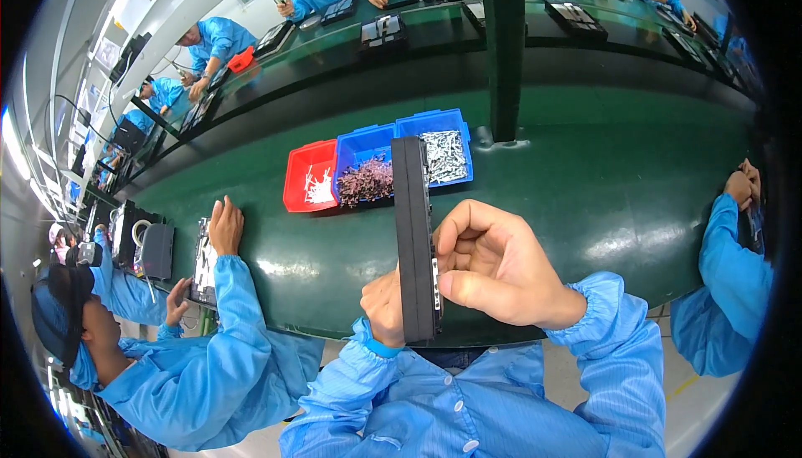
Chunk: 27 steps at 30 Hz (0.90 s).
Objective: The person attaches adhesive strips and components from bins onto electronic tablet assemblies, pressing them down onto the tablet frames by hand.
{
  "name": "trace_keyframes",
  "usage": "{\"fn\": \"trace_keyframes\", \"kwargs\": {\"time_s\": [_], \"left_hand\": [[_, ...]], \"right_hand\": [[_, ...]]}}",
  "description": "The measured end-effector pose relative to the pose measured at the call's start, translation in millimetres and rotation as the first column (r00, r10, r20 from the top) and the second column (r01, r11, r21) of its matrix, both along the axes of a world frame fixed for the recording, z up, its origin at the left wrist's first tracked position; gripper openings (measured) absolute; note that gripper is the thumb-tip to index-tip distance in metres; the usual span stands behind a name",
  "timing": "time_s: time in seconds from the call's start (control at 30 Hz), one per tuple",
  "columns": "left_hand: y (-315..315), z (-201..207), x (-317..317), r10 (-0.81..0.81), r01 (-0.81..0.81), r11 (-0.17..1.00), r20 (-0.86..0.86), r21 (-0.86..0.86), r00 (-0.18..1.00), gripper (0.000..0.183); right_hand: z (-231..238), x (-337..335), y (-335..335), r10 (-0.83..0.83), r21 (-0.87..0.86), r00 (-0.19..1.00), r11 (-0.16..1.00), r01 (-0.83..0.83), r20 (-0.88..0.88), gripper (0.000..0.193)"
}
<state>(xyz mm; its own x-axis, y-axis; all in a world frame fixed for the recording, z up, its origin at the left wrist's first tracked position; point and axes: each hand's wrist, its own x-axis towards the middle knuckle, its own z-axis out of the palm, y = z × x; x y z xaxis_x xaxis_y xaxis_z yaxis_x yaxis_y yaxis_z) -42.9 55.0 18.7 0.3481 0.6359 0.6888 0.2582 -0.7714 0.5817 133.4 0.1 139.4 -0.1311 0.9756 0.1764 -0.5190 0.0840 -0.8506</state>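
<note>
We hold a black case on edge over the near part of the green desk, its narrow dark side turned up toward us and its length running away from our body. Our left hand grasps the case low on its left, the fingers mostly hidden by it. Our right hand is at the right face, fingers curled and thumb tip against a pale strip there; we cannot tell whether those fingers pinch a small piece.

Just beyond the case, three bins sit side by side: a red bin with white slender pieces, a middle blue bin with purplish pieces, and a right blue bin with silvery pieces. The case hides part of the two blue ones. A dark green post stands just right of them.

To our left, a co-worker in blue has one hand beside a flat device; at our far right, another person's hands show.
</note>
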Motion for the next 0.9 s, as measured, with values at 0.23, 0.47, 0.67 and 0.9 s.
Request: {"fn": "trace_keyframes", "kwargs": {"time_s": [0.23,0.47,0.67,0.9], "left_hand": [[0.4,18.9,2.8,-0.004,0.012,0.99,-0.053,0.139,0.999,0.046],[-1.1,37.0,4.6,-0.014,0.039,0.978,-0.119,0.203,0.993,0.052],[-2.9,5.9,-9.7,-0.055,0.051,0.998,-0.116,-0.04,0.992,0.055],[3.6,26.0,3.1,0.013,0.026,0.964,-0.147,0.266,0.989,0.061]], "right_hand": [[-0.2,0.2,-1.3,-0.007,0.014,1.0,1.0,0.006,0.023,0.027],[-1.3,-2.2,-12.2,-0.034,0.084,0.997,0.996,0.029,0.066,0.034],[-6.4,2.2,-4.1,-0.044,0.033,0.999,0.998,0.044,0.022,0.033],[-5.4,1.0,-4.7,-0.036,0.03,0.999,0.999,0.035,0.014,0.033]]}}
